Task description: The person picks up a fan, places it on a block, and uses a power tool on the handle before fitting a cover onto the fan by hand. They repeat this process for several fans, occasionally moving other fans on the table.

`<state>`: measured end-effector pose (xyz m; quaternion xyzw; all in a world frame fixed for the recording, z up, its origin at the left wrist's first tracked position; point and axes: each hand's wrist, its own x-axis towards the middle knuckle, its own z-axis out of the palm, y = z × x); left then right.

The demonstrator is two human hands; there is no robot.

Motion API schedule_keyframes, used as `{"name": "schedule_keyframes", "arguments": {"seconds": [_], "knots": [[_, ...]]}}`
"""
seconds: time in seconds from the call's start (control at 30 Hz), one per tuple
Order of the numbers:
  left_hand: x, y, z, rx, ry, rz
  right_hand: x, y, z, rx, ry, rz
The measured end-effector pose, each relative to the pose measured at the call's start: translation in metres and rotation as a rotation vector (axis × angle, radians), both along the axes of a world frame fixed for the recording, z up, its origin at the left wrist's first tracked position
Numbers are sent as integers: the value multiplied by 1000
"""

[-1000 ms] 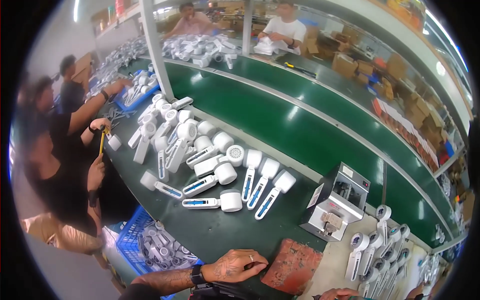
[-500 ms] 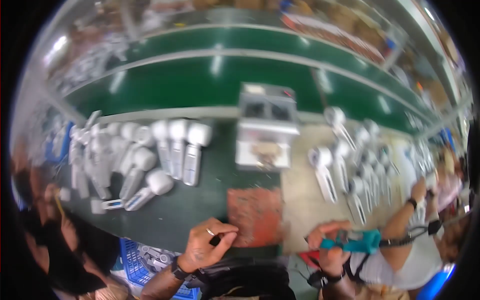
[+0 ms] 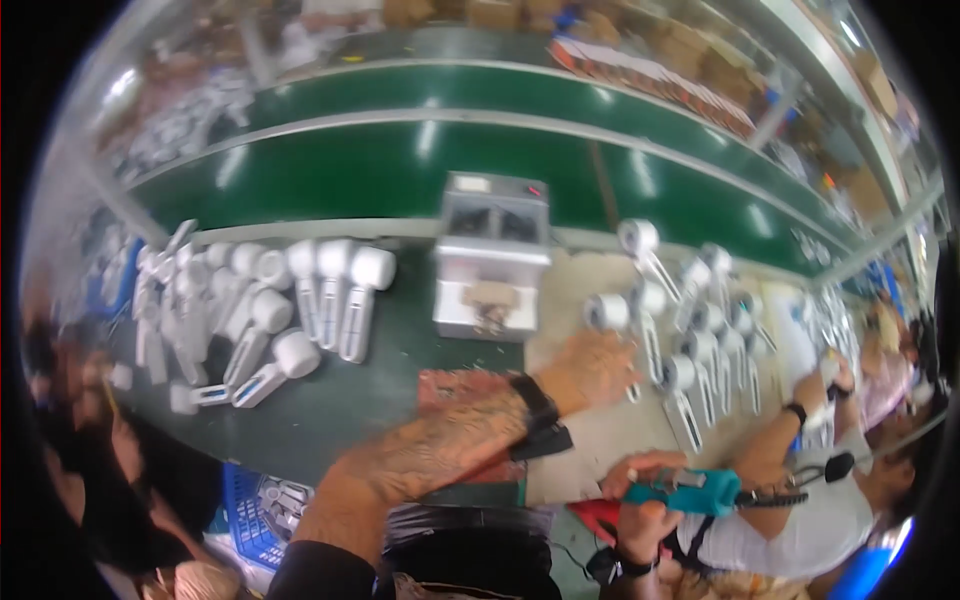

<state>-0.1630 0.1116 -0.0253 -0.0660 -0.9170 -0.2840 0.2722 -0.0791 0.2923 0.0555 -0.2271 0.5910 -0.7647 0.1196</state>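
My left forearm reaches across to the right, and my left hand (image 3: 590,372) lies over the handle of a white handheld device with a round head (image 3: 608,312). Its fingers curl around that handle, slightly blurred; the tip shows beyond them. In my right hand (image 3: 645,500), at the lower right, is a teal powered screwdriver (image 3: 695,491) with a cord at its rear, gripped and pointing left. Several similar white devices (image 3: 705,350) stand in rows just beyond my left hand. A red-brown mat (image 3: 445,385) is partly hidden under my left forearm.
A grey and white boxy machine (image 3: 492,255) stands at the table's back middle. More white round-headed devices (image 3: 265,310) crowd the left side. A blue basket (image 3: 240,515) with parts sits below the left edge. A green conveyor (image 3: 350,170) runs behind; people work on both sides.
My left hand has moved from beside the red-brown mat rightward onto a white device's handle. My right hand still holds the screwdriver. The view has shifted slightly.
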Motion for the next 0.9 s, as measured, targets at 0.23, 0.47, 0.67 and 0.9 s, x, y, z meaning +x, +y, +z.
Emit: {"name": "schedule_keyframes", "arguments": {"seconds": [0.23,0.47,0.67,0.9], "knots": [[33,-4,10,-53,-96,-23,-12,-11,-13,13,105,-103],[121,-64,73,101,-121,-157,-24,-47,-20,58,90,-14],[164,-79,25,-7,-38,-1,-14,-60,-47,5,191,-19],[163,-78,23,-2,200,32,25,-81,27,68,177,-69]]}}
